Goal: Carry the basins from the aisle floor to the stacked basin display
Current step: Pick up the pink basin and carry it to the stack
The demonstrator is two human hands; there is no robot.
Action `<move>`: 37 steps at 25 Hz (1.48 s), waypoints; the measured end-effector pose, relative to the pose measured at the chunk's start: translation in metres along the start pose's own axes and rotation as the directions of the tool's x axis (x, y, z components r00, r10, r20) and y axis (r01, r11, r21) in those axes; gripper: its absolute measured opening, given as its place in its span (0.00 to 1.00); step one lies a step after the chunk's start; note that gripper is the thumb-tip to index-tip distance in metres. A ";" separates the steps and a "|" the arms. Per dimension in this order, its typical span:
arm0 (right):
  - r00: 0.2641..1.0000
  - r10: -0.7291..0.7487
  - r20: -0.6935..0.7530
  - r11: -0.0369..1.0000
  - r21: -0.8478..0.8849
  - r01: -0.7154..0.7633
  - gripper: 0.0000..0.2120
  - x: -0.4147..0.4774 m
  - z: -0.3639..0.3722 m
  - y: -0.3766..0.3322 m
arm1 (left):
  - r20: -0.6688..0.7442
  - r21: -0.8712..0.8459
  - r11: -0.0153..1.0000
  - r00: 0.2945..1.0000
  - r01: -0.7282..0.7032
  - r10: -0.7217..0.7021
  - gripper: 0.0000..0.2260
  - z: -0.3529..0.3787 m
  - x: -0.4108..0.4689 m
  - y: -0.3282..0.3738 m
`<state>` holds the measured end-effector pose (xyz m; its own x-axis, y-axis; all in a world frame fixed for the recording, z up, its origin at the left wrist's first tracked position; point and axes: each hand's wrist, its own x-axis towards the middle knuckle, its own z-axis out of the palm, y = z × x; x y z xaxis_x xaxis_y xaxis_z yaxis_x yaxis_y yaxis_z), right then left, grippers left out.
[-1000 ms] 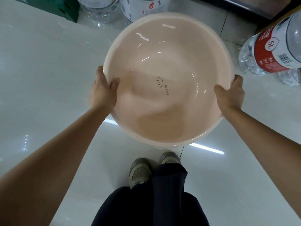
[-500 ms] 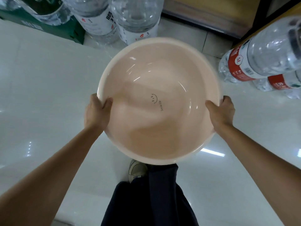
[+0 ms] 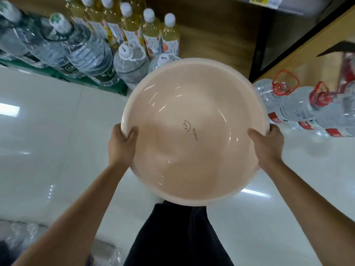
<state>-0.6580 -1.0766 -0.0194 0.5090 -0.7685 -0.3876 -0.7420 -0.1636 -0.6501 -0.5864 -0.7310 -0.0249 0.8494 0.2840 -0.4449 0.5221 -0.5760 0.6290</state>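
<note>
Mid-carry: left hand [image 3: 121,145] and right hand [image 3: 268,144] each have their grip clamped on the round pale pink plastic basin [image 3: 194,131], held above the glossy white floor [image 3: 48,131]. Next up, probably finding the stack, not visible here.

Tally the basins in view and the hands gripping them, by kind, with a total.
peach-pink basin: 1
hands on its rim, left hand and right hand: 2
Total: 3
</note>
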 end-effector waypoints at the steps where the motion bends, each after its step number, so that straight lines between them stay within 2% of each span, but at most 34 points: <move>1: 1.000 0.007 -0.013 1.000 0.019 -0.007 0.14 -0.011 -0.015 -0.009 | 0.007 -0.004 1.000 1.000 -0.020 0.020 0.11 -0.013 -0.009 0.014; 4: 0.998 0.028 -0.053 0.999 0.039 -0.026 0.15 -0.044 -0.052 -0.031 | 0.023 -0.009 0.996 0.996 -0.083 0.083 0.10 -0.048 -0.027 0.048; 9: 0.984 0.104 -0.141 0.994 0.057 -0.097 0.12 -0.107 -0.092 -0.063 | 0.116 0.022 0.979 0.973 -0.204 0.200 0.14 -0.098 -0.041 0.087; 13: 0.953 0.209 -0.219 0.970 0.173 -0.173 0.09 -0.161 -0.116 -0.067 | 0.254 0.035 0.943 0.915 -0.331 0.312 0.15 -0.123 -0.042 0.123; 17: 0.885 0.356 -0.300 0.904 0.353 -0.243 0.13 -0.214 -0.145 -0.041 | 0.374 0.075 0.858 0.812 -0.509 0.449 0.12 -0.116 -0.062 0.162; 20: 0.803 0.459 -0.380 0.844 0.468 -0.261 0.16 -0.256 -0.176 -0.011 | 0.490 0.042 0.790 0.702 -0.611 0.517 0.16 -0.091 -0.097 0.185; 24: 0.670 0.611 -0.422 0.754 0.567 -0.331 0.09 -0.307 -0.218 0.046 | 0.608 0.013 0.700 0.561 -0.714 0.561 0.20 -0.047 -0.163 0.201; 30: 0.446 0.773 -0.451 0.614 0.709 -0.348 0.11 -0.373 -0.281 0.142 | 0.764 -0.021 0.586 0.365 -0.810 0.532 0.17 0.037 -0.283 0.201; 37: 0.242 0.872 -0.424 0.482 0.831 -0.277 0.15 -0.417 -0.349 0.221 | 0.851 -0.116 0.466 0.154 -0.877 0.503 0.16 0.120 -0.413 0.206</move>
<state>-1.1865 -1.0085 0.2262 -0.7091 -0.5916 -0.3837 -0.1358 0.6486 -0.7489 -0.8387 -1.0591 0.2121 0.3274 -0.8977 -0.2948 -0.4927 -0.4284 0.7574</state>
